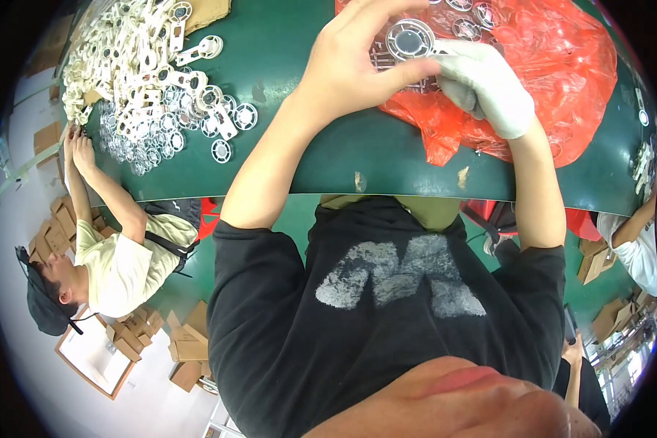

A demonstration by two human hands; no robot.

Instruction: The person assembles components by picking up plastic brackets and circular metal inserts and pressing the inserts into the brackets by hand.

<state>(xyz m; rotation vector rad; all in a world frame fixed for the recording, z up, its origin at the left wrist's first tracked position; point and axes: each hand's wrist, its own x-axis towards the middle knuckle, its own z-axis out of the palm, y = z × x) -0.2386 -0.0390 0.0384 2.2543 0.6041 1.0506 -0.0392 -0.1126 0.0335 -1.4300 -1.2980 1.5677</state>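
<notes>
A round, clear-rimmed plastic part (410, 39) with a dark grey centre is held up between my hands over the table. The fingers and thumb of my bare left hand (358, 62) curve around it, with the thumb below. At its right side, my right hand (485, 84), in a white glove, has its fingers bent in against the part. The glove hides some of the contact. Beneath my hands, a red plastic bag (555, 80) lies spread, and several similar round parts (466, 29) rest on it.
Left on the green table (328, 157) lies a large pile of cream plastic parts (135, 55), with clear ring-shaped parts (142, 135) beside it. Another person (117, 255) works at the left table edge. More people are at the right. Cardboard boxes (190, 339) stand on the floor.
</notes>
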